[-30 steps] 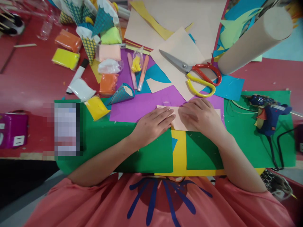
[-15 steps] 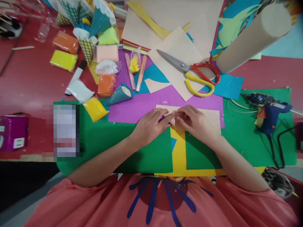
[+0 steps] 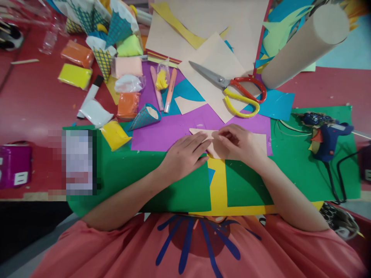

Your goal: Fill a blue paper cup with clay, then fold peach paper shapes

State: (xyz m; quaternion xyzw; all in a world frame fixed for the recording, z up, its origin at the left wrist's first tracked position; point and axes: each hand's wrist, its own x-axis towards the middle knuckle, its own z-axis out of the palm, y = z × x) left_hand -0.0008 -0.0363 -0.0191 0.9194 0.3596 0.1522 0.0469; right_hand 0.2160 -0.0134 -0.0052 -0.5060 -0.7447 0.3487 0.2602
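A narrow strip of pale peach paper lies across the purple sheet and the green mat in front of me. My left hand rests on its left end, palm down, fingers stretched out and thumb apart. Over the middle of the strip, my right hand has thumb and forefinger drawn together in a pinch and casts a shadow on the paper. Whatever those fingertips may hold is too small to see. Under my left fingers, the strip's near edge looks slightly raised.
Scissors with red and yellow handles lie beyond my hands. A paper tube leans at back right, and a blue glue gun lies right. Left are a small patterned cone, a yellow packet and a blurred-out rectangular object.
My right fingertips have moved slightly apart from my left fingers. The left hand's fingers now lie flatter on the paper strip, its thumb spread. The whole view has shifted slightly.
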